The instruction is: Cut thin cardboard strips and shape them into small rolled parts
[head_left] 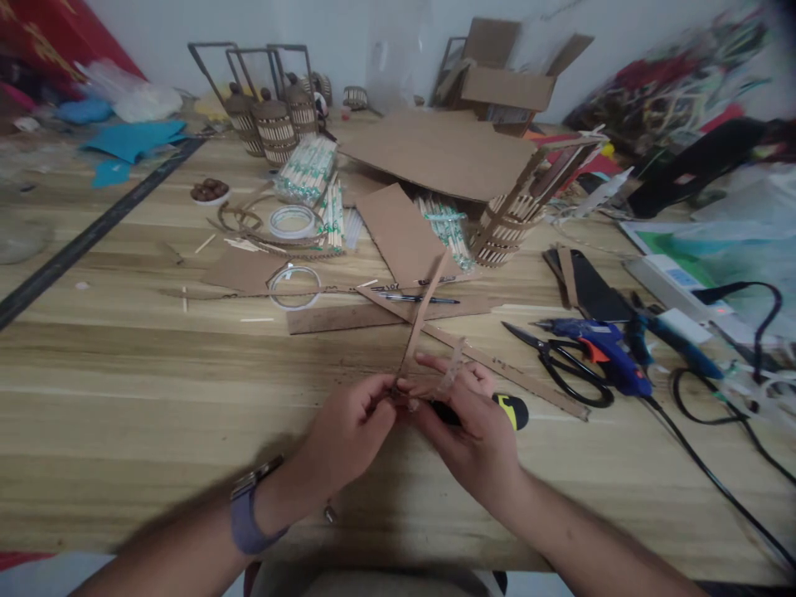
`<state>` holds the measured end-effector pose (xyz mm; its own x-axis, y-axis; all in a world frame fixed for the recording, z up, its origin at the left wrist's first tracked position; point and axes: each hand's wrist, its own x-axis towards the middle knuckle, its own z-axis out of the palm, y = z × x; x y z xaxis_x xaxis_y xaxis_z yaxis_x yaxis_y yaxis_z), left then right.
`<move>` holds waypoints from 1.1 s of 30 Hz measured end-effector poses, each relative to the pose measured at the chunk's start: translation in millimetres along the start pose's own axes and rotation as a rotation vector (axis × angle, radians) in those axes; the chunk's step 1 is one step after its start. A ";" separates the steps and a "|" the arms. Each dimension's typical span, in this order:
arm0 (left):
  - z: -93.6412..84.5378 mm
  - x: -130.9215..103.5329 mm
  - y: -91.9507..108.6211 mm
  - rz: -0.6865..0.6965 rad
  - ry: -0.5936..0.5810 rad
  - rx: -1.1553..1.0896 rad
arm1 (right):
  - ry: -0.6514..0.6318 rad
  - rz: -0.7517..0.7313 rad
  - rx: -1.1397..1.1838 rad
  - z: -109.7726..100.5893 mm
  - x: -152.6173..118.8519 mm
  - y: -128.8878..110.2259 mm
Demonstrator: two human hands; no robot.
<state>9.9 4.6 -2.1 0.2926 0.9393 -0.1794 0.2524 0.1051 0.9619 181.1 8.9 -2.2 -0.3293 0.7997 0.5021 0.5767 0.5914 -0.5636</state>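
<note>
My left hand [348, 431] and my right hand [473, 431] meet over the near middle of the wooden table [124, 373]. Both pinch the lower end of a long narrow cardboard strip [423, 311] that rises away from me. A piece of clear tape [453, 369] sticks up from the fingers of my right hand. Under my right hand lies a black and yellow tool [513, 409], partly hidden. A watch with a grey strap sits on my left wrist.
Black scissors [569, 373] and a blue glue gun [600, 344] with its cable lie to the right. Tape rolls [294, 286], a pen [416, 298], cardboard sheets [435, 153], bundles of sticks [308, 170] and small stick-built baskets [274, 128] fill the far half. An open box [507, 83] stands at the back.
</note>
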 end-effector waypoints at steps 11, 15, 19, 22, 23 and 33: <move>-0.4 3.3 0.4 -0.019 -0.018 -0.049 | 0.013 -0.063 -0.032 2.6 -3.3 2.5; -0.5 2.0 -0.9 -0.012 0.001 -0.065 | 0.012 -0.057 -0.047 1.8 -3.0 0.4; -0.3 2.1 -4.7 -0.019 -0.013 -0.097 | 0.014 0.010 -0.021 0.7 -2.8 -1.4; 0.9 3.5 -7.7 -0.019 -0.034 -0.173 | 0.005 0.040 -0.001 0.7 -3.5 0.1; 1.4 4.0 -8.4 -0.020 -0.041 -0.196 | 0.002 0.043 0.004 0.7 -3.8 1.0; 0.6 5.9 0.9 -0.121 -0.013 -0.266 | -0.016 0.005 0.023 -2.7 0.6 5.6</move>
<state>12.5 10.0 -2.5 0.2872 0.9106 -0.2973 0.0359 0.2999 0.9533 186.1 12.4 -3.3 -0.3386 0.8042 0.4885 0.5615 0.5893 -0.5810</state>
